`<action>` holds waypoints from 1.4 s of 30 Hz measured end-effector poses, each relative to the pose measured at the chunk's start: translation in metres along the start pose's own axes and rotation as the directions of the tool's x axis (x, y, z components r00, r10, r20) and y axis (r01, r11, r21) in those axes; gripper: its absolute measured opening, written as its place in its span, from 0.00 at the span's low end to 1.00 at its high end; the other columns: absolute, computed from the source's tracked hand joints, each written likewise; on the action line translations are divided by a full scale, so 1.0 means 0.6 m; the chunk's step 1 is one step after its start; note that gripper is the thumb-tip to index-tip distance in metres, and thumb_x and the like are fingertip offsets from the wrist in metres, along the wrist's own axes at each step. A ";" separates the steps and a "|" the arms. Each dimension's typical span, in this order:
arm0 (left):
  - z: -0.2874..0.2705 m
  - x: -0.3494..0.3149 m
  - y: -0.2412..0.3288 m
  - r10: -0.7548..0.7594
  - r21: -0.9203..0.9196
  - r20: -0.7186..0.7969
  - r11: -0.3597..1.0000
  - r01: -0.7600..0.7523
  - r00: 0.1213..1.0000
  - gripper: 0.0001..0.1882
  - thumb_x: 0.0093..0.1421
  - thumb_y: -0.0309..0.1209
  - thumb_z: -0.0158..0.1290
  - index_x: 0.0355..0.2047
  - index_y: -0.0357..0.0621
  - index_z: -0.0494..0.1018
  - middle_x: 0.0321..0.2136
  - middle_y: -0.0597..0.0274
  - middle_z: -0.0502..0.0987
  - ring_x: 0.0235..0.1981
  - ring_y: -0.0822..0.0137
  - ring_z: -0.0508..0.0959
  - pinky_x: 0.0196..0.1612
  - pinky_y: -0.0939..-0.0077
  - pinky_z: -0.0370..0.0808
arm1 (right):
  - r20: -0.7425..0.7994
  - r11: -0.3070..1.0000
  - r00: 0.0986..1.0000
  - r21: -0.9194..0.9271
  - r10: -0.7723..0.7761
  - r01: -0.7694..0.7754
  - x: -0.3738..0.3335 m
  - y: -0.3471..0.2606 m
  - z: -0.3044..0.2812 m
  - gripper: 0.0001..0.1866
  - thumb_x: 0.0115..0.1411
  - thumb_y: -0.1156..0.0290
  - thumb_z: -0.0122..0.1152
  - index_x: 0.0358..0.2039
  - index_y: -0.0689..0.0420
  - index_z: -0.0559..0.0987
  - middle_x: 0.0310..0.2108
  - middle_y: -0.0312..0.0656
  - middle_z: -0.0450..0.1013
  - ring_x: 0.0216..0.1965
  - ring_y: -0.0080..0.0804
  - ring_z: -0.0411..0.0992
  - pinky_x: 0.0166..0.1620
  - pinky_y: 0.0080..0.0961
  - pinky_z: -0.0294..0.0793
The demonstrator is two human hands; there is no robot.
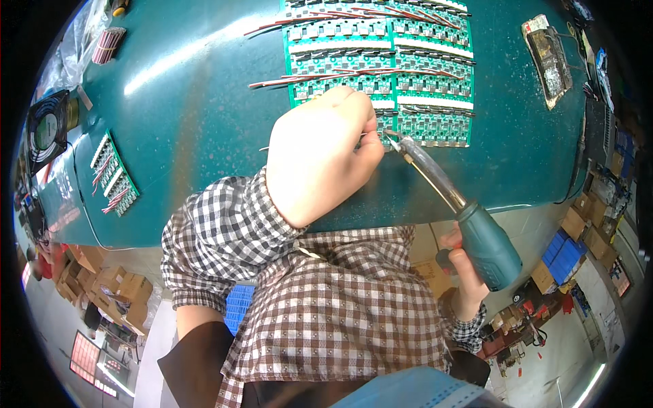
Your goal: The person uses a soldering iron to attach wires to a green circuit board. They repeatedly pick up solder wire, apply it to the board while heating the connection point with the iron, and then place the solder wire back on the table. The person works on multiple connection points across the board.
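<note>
My right hand (469, 282) is wrapped round the dark green handle of a soldering iron (488, 243). The iron's metal shaft slants up to the left, and its tip is at the near edge of a green circuit board panel (433, 129), close to my left fingers. My left hand (326, 146) is closed in a pinch over the panel's near left corner, hiding part of it. A thin wire (264, 148) sticks out beside that hand, and its end shows at the fingertips. Rows of small components, white strips and red, black and white wires (354, 73) cover the panel.
A smaller wired board (114, 173) lies on the green tabletop (224, 122) at left, near a black fan (47, 129) and a bundle of wires (109, 45). A worn, solder-stained metal holder (548, 62) lies at far right. Cardboard boxes (122, 289) stand beyond the table.
</note>
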State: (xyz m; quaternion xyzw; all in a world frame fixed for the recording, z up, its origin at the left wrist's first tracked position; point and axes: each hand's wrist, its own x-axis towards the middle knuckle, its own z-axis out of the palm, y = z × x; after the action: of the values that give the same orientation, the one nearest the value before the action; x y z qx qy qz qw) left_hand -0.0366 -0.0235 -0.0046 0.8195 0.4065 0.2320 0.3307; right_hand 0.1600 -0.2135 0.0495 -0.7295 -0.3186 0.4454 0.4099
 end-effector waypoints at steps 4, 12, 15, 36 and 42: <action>0.003 -0.001 0.000 -0.047 -0.038 -0.026 0.998 0.046 0.999 0.07 0.44 0.20 0.56 0.21 0.43 0.68 0.18 0.63 0.67 0.19 0.65 0.70 0.24 0.73 0.69 | -0.030 0.998 0.998 -0.016 0.061 -0.061 -0.002 -0.006 0.004 0.29 0.45 0.68 0.76 0.43 0.69 0.72 0.28 0.44 0.78 0.31 0.30 0.78 0.38 0.25 0.78; 0.000 -0.001 0.000 -0.013 -0.002 0.006 1.000 0.013 1.000 0.08 0.43 0.22 0.56 0.22 0.41 0.67 0.20 0.56 0.70 0.22 0.56 0.75 0.26 0.67 0.72 | 0.004 0.999 1.000 -0.038 0.021 -0.020 0.000 -0.010 -0.001 0.29 0.45 0.67 0.76 0.43 0.69 0.73 0.28 0.45 0.77 0.31 0.30 0.77 0.38 0.25 0.77; 0.000 -0.001 0.001 -0.018 -0.010 0.005 1.000 0.018 1.000 0.08 0.43 0.22 0.56 0.22 0.41 0.67 0.20 0.56 0.70 0.22 0.56 0.74 0.26 0.66 0.72 | -0.006 0.999 0.999 -0.017 0.035 -0.035 -0.002 -0.011 0.000 0.29 0.45 0.67 0.76 0.43 0.69 0.73 0.28 0.45 0.77 0.31 0.30 0.77 0.38 0.25 0.77; 0.002 -0.010 0.004 -0.037 0.077 -0.027 0.996 0.039 0.999 0.07 0.46 0.20 0.57 0.23 0.43 0.69 0.20 0.63 0.70 0.20 0.66 0.73 0.25 0.75 0.71 | -0.003 0.999 0.999 0.028 0.035 -0.034 -0.001 -0.029 0.009 0.25 0.53 0.59 0.66 0.40 0.69 0.76 0.36 0.53 0.76 0.33 0.38 0.77 0.37 0.30 0.76; 0.005 -0.013 0.008 -0.059 0.028 -0.054 0.998 0.061 0.997 0.08 0.45 0.20 0.57 0.23 0.43 0.70 0.19 0.64 0.68 0.19 0.67 0.70 0.25 0.75 0.70 | -0.018 0.998 1.000 0.063 -0.012 0.013 -0.002 -0.015 0.012 0.22 0.53 0.59 0.66 0.37 0.69 0.77 0.32 0.49 0.75 0.32 0.38 0.75 0.37 0.32 0.76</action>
State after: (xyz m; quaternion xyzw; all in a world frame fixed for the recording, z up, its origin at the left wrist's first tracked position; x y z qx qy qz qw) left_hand -0.0365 -0.0332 -0.0040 0.8054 0.4429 0.2374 0.3143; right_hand 0.1520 -0.2081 0.0563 -0.7183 -0.3052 0.4460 0.4382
